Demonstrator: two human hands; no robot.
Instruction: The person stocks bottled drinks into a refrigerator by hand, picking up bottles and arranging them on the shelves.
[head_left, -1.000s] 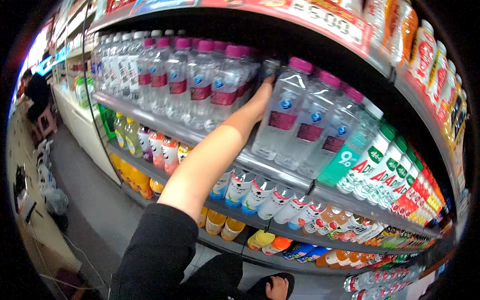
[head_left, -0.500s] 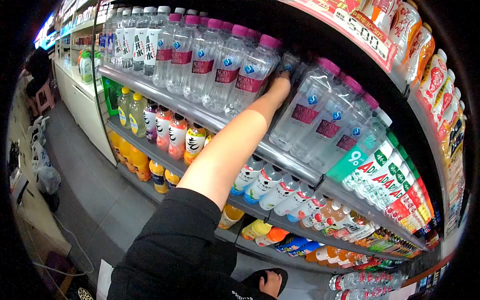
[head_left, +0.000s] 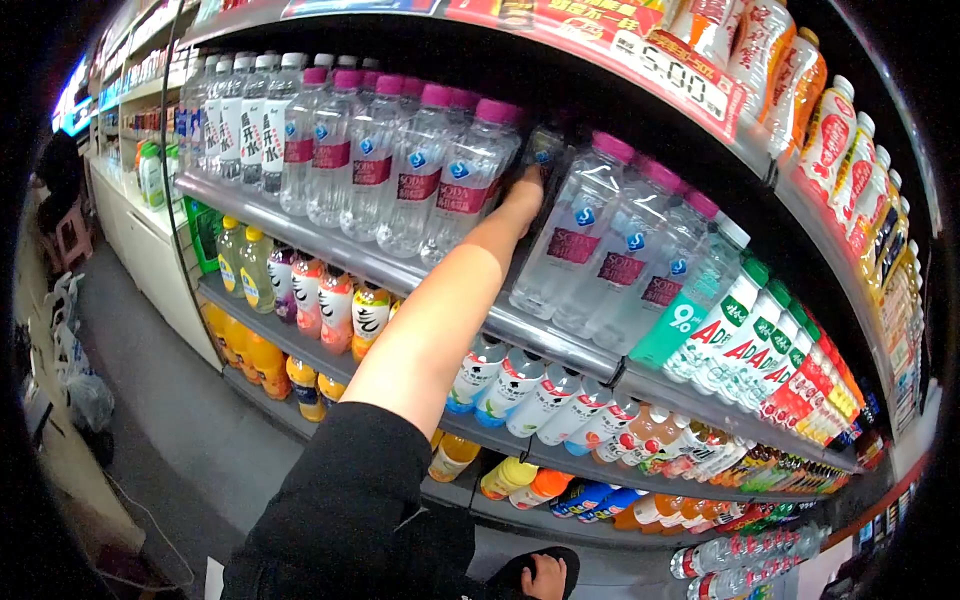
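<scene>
My left arm, in a black sleeve, reaches up into a gap in the row of pink-capped soda water bottles [head_left: 465,185] on the upper shelf. Deep in that gap is my left hand [head_left: 525,192], its fingers mostly hidden in shadow. A dim bottle [head_left: 542,152] stands at the fingertips; whether the hand grips it does not show. Right of the hand is another group of pink-capped bottles [head_left: 575,235], beside a bottle with a green label [head_left: 665,335]. My right hand is out of view.
Lower shelves [head_left: 585,455] hold rows of drinks, and a shelf edge with a price sign [head_left: 670,70] runs above the hand. At the bottom, a foot in a black slipper [head_left: 545,578] shows. Bottles lie low at right [head_left: 750,550]. A pink stool [head_left: 72,235] stands far left.
The camera view has swung and shifted, moving the shelves within the frame. My left hand stays in the gap between the bottles, near the dim bottle.
</scene>
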